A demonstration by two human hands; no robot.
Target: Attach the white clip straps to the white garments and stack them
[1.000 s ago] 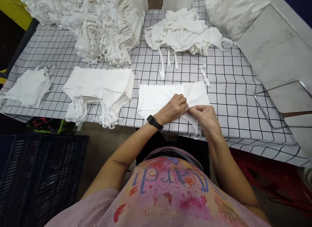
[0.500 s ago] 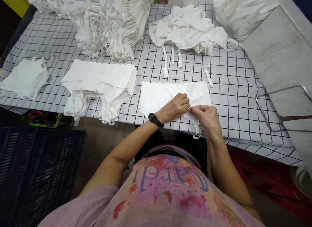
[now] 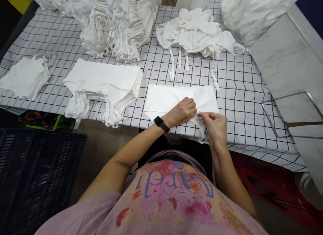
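A flat white garment (image 3: 166,97) lies on the checked tablecloth (image 3: 239,93) at the near edge. My left hand (image 3: 182,111), with a black watch on the wrist, rests curled on the garment and pinches its lower edge. Touching it on the right, my right hand (image 3: 214,126) pinches a thin white strap (image 3: 203,134) that hangs off the table edge. The fingertips of both hands meet at a small fitting on the strap.
A neat stack of folded white garments (image 3: 103,85) lies to the left, a smaller pile (image 3: 24,76) farther left. Heaps of white pieces (image 3: 116,23) and loose strapped garments (image 3: 196,33) sit at the back. A grey board on a wire stand (image 3: 290,70) is right; a dark crate (image 3: 32,174) is below left.
My hands stay on the garment's lower edge; the right hand has slid slightly down and right along the strap. The view has shifted a little.
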